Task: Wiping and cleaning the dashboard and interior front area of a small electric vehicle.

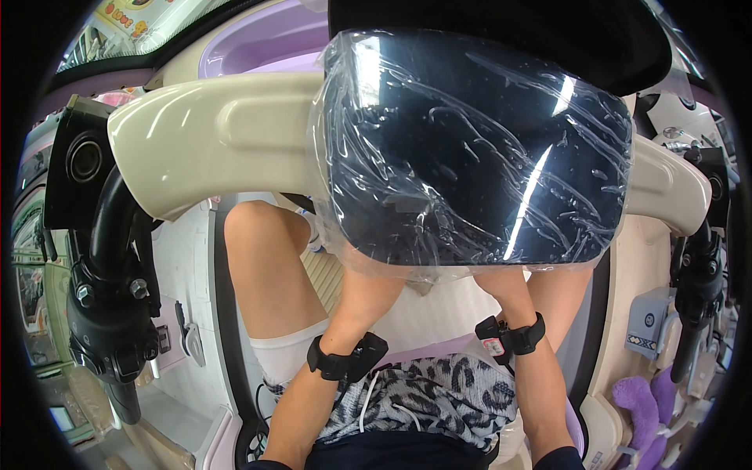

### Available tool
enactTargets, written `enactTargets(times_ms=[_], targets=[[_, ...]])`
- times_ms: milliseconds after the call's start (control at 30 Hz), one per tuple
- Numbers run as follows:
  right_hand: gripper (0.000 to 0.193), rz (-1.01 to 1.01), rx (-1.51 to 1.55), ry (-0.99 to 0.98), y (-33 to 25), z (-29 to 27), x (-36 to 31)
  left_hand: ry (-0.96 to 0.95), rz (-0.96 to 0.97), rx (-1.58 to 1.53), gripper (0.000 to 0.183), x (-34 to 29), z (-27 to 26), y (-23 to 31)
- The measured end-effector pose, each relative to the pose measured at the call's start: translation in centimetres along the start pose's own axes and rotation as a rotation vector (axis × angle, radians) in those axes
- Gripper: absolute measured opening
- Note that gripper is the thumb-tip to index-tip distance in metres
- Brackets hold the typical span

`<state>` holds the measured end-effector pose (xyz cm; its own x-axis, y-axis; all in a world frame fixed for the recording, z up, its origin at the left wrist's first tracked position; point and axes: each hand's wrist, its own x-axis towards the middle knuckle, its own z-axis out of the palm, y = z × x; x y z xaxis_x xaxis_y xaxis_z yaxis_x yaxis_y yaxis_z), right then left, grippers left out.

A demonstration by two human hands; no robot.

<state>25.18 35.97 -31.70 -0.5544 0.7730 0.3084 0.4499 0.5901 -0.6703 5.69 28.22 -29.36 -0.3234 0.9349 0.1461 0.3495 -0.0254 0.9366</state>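
A big dark screen (pixel 478 149) sits in the middle of a scooter's handlebars, wrapped in thin, clear plastic film (pixel 470 258) that is wrinkled and shiny. The film hangs loose under the bottom edge of the screen.

Both arms reach up under that bottom edge. The left hand (pixel 374 270) and the right hand (pixel 495 276) go in behind the loose film, so the fingers are hidden — I cannot tell if the hands are open or closed, or if they grip anything. Each wrist wears a black strap with a small black box on it, the left strap (pixel 345 362) and the right strap (pixel 511 337).

The handlebar cover (pixel 219 133) is smooth cream plastic, rounded like a tube. At its left end is a black handle grip (pixel 110 313) with bolts and a lever.

At the top left corner there is a yellow sign (pixel 129 14) with red shapes. On the right side sits a small grey label (pixel 648 321), square, with a patterned band — beside a fuzzy purple thing (pixel 642 403).
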Motion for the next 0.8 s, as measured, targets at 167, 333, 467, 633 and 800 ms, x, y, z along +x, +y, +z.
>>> enactTargets(times_ms=[167,333,467,633,800], targets=[[0.032,0.063,0.075,-0.008,-0.7,-0.2,0.4,-0.001,0.084,0.059,0.038,-0.2,0.0,-0.4],[0.032,0.08,0.023,-0.014,-0.9,-0.3,0.4,-0.02,0.046,0.01,0.039,0.3,-0.2,0.3],[0.031,0.117,0.008,-0.052,-1.1,-0.4,0.5,-0.032,0.036,0.042,0.04,0.3,-0.3,0.3],[0.033,0.072,0.058,-0.043,-0.4,-0.3,0.4,-0.073,-0.016,0.016,0.042,0.5,-0.6,1.0],[0.035,0.118,0.139,-0.068,-0.1,-0.3,0.3,-0.051,-0.038,-0.042,0.043,0.9,-0.6,1.9]])
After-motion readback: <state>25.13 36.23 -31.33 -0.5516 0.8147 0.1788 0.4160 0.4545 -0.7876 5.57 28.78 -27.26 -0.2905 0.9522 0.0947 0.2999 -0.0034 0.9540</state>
